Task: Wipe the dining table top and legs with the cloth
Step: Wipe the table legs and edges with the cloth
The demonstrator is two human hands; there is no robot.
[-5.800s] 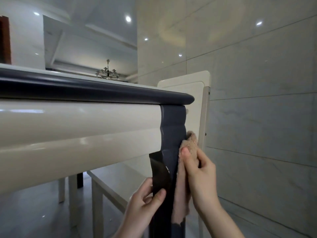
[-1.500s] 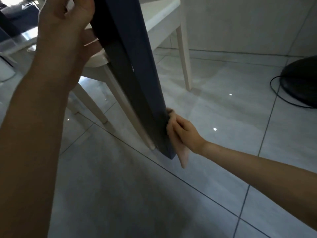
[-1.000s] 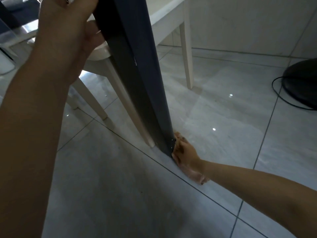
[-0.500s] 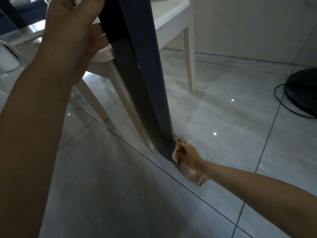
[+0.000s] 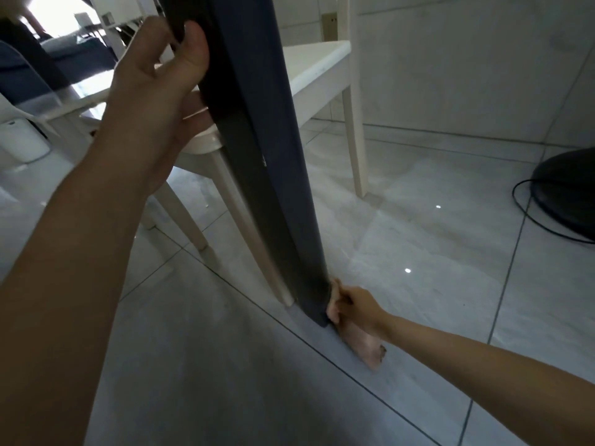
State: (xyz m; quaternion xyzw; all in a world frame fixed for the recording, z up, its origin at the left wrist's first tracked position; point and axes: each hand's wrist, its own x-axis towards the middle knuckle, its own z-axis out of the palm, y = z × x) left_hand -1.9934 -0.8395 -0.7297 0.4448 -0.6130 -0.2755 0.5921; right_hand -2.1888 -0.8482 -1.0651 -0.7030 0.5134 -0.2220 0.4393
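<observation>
The dark blue-grey table leg point(image 5: 264, 149) runs from the top of the view down to the tiled floor. My left hand point(image 5: 161, 78) grips the leg near its top, thumb across its front face. My right hand point(image 5: 352, 305) holds the pink cloth point(image 5: 363, 344) against the foot of the leg, right at the floor. The cloth's loose end trails on the tile below my wrist. The table top is out of view.
A cream chair point(image 5: 322, 78) stands just behind the leg, its legs on the floor around it. A black round base point(image 5: 570, 188) with a cable lies at the right. A white bin point(image 5: 22, 140) is at far left. A tiled wall point(image 5: 467, 59) rises behind.
My right hand slid the cloth down the leg from mid-height to its foot at the floor and stays there. The view shifted slightly; my left hand keeps its grip higher up.
</observation>
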